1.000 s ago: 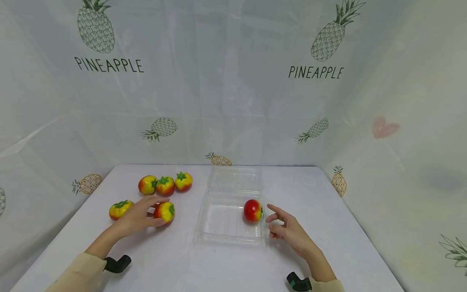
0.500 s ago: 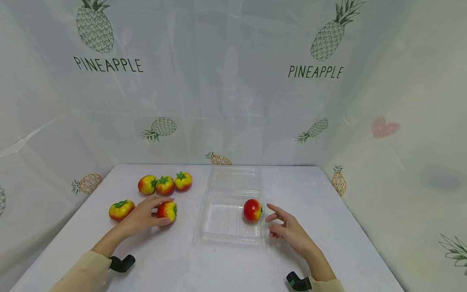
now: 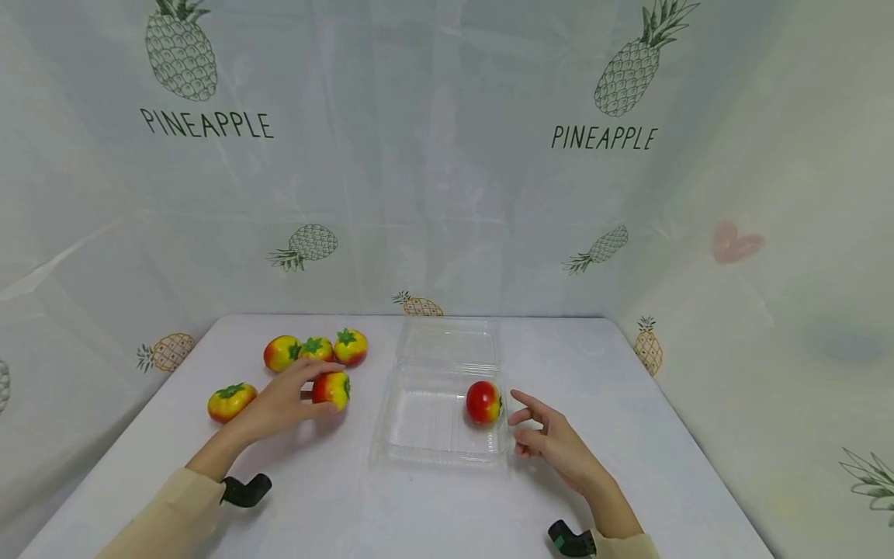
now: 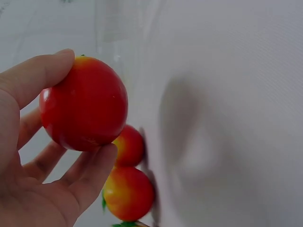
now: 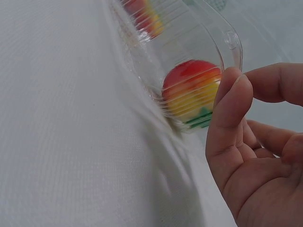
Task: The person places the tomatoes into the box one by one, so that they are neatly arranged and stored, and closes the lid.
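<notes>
My left hand (image 3: 282, 404) grips a red-and-yellow persimmon (image 3: 331, 390) between thumb and fingers. In the left wrist view this persimmon (image 4: 87, 104) shows its glossy red side, and its shadow falls apart from it on the table. An open clear plastic clamshell box (image 3: 419, 450) lies in the middle, its lid folded back. Inside the box, at its right, sits one persimmon (image 3: 483, 402). Just right of the box wall is my right hand (image 3: 559, 450), fingers loosely bent with nothing in them. Whether its fingertips touch the rim, I cannot tell.
Behind my left hand three persimmons stand in a row: one at left (image 3: 282, 354), one in the middle (image 3: 317, 348), one at right (image 3: 351, 347). Another persimmon (image 3: 232, 402) lies left of that hand. The white table (image 3: 447, 512) ends at a pineapple-printed curtain (image 3: 433, 155).
My left hand has lifted the persimmon and carried it a little to the right and away from me, turning it slightly. My right hand and the box have stayed put.
</notes>
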Action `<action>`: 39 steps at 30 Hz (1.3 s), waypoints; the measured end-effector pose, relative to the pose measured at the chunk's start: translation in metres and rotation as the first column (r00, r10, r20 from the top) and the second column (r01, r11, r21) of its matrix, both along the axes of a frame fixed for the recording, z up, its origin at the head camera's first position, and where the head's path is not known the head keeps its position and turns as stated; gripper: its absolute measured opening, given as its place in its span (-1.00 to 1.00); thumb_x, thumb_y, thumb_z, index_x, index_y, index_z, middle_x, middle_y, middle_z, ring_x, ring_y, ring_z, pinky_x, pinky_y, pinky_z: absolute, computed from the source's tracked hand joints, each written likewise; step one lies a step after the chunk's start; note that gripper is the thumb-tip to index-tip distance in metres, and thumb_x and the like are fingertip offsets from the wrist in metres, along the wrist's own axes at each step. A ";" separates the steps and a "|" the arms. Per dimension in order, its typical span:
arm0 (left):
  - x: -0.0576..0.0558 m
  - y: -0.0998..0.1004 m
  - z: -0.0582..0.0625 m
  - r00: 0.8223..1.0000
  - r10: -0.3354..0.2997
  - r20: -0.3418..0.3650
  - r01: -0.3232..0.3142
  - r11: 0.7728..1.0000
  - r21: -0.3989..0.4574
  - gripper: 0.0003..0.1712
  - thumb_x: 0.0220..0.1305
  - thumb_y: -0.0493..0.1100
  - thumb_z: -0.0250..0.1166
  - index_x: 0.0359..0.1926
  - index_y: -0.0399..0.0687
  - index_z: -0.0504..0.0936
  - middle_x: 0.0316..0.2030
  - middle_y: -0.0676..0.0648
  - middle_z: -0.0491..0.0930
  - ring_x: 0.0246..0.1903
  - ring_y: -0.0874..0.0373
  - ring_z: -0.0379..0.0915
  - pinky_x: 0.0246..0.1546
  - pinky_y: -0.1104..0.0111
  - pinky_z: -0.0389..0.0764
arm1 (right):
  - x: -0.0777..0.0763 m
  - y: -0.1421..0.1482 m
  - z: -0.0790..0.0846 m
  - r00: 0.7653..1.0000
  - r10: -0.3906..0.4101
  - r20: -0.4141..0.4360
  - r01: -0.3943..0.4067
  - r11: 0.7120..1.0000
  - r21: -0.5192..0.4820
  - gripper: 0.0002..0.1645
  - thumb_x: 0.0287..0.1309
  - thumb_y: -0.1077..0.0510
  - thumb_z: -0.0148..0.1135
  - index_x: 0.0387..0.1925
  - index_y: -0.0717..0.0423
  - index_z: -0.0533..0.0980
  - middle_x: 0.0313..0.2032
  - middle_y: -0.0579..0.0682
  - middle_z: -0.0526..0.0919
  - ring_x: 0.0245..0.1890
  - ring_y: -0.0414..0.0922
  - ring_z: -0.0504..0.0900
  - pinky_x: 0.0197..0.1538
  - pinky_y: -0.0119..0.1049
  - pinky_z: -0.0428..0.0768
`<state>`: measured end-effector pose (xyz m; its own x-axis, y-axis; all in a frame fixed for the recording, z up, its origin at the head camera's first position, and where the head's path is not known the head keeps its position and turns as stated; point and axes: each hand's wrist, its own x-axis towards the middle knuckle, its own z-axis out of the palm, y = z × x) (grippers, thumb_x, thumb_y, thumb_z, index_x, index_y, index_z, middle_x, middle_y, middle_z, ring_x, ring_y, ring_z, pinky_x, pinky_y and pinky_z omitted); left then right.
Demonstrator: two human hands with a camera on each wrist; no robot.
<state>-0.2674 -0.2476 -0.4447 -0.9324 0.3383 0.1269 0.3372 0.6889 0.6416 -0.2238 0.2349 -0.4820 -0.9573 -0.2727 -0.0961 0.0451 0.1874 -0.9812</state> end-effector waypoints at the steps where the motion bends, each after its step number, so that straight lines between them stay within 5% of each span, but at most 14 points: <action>1: -0.001 0.003 0.003 1.000 -0.002 -0.004 0.002 1.000 0.008 -0.25 0.27 0.12 0.55 0.43 0.14 0.56 0.41 -0.25 0.38 0.32 -0.24 0.43 0.19 -0.05 0.69 | 0.000 0.000 0.000 1.000 0.001 -0.001 -0.001 1.000 0.000 -0.13 0.42 0.26 0.26 0.65 0.13 0.15 0.15 0.31 0.49 -0.33 -0.03 0.63 -0.20 -0.38 0.73; 14: -0.002 0.050 0.028 0.994 -0.100 -0.034 0.103 0.990 0.099 -0.25 0.26 0.00 0.58 0.44 0.13 0.56 0.39 -0.22 0.39 0.29 -0.20 0.48 0.15 0.08 0.72 | -0.001 -0.001 0.000 1.000 -0.001 -0.005 0.001 1.000 -0.008 -0.13 0.41 0.26 0.27 0.64 0.12 0.16 0.12 0.27 0.50 -0.32 -0.02 0.63 -0.20 -0.38 0.73; 23: -0.003 0.083 0.031 0.992 -0.113 -0.061 0.120 0.986 0.120 -0.27 0.24 -0.04 0.59 0.42 0.18 0.58 0.31 -0.06 0.49 0.27 -0.05 0.50 0.17 0.12 0.71 | 0.001 -0.004 -0.002 1.000 -0.023 -0.002 0.023 1.000 -0.004 -0.15 0.39 0.29 0.25 0.63 0.14 0.19 0.11 0.25 0.50 -0.33 -0.06 0.62 -0.21 -0.40 0.72; 39: -0.001 0.142 0.026 0.985 -0.172 0.012 0.168 0.971 0.172 -0.28 0.25 -0.06 0.59 0.41 0.24 0.58 0.20 0.02 0.49 0.18 0.11 0.49 0.15 0.20 0.72 | 0.001 -0.004 -0.003 1.000 -0.024 -0.020 0.023 1.000 -0.010 -0.14 0.35 0.33 0.22 0.63 0.14 0.20 0.10 0.25 0.49 -0.32 -0.08 0.61 -0.23 -0.39 0.68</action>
